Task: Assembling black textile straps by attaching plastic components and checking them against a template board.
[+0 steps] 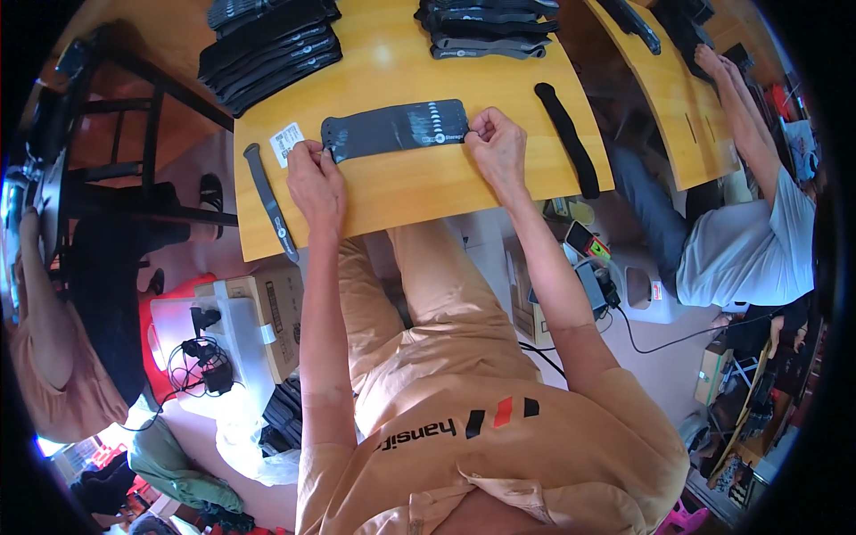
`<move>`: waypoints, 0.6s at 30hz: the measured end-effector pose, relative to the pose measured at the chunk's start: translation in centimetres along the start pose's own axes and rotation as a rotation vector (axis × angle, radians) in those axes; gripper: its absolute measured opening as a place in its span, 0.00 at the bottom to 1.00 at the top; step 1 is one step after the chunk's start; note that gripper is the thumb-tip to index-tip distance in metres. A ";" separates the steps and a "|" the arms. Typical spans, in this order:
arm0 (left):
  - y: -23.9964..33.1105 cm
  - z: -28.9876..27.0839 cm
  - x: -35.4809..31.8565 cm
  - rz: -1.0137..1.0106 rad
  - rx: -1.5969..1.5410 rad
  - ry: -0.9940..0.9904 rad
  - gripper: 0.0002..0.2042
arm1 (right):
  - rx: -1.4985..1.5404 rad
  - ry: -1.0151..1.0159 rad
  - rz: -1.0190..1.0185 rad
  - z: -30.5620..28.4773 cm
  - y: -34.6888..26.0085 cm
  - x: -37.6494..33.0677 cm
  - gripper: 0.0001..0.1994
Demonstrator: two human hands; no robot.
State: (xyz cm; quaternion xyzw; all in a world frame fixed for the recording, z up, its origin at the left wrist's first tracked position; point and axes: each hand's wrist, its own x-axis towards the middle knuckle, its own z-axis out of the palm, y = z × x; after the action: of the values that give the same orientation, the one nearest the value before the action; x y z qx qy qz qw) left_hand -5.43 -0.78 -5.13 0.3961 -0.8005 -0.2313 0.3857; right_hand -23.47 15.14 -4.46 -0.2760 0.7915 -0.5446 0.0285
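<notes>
A wide dark grey strip (388, 131) with white printing and a column of pale crescent shapes lies stretched between my hands over the yellow table. Its surface is glossy in patches. My left hand (318, 185) pinches the lower left corner with closed fingers. At the right end, my right hand (499, 152) is closed on the edge between thumb and fingers. Left of my left hand lies a narrow dark strap (270, 203), its end hanging past the table's front edge. A white printed label (286, 144) sits just behind that hand. Farther right rests a black strap (568, 138).
Stacks of dark folded straps stand at the table's back left (272, 58) and back right (486, 31). A second yellow table (664, 116) is to the right, where another person (749, 241) works. On the left sits another person (67, 357). Cardboard boxes (278, 316) and cables flank my legs.
</notes>
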 end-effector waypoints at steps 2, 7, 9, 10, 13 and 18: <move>-0.7 0.0 0.2 0.023 -0.058 0.023 0.07 | -0.031 -0.022 -0.018 -0.3 0.0 -0.1 0.03; 0.6 -2.4 0.0 -0.095 -0.240 -0.010 0.12 | 0.199 -0.070 0.142 -2.4 0.6 0.2 0.06; 1.5 -3.0 -0.2 -0.042 -0.169 -0.019 0.15 | 0.054 -0.017 0.029 -2.5 0.1 -0.2 0.08; 2.0 -2.8 -0.4 0.099 -0.060 -0.068 0.19 | -0.062 -0.058 -0.120 -2.5 -0.2 -0.3 0.11; 3.6 -1.4 -1.2 0.323 0.135 -0.218 0.27 | -0.284 -0.162 -0.389 -1.0 -1.9 -1.0 0.18; 3.0 1.1 -1.3 0.429 0.287 -0.424 0.35 | -0.636 -0.376 -0.510 0.9 -1.2 -1.8 0.30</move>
State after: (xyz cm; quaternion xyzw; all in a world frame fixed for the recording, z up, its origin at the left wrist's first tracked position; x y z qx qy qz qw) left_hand -7.18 2.09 -4.29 0.2119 -0.9525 -0.1070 0.1908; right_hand -21.10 14.89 -4.23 -0.5515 0.8072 -0.2042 -0.0499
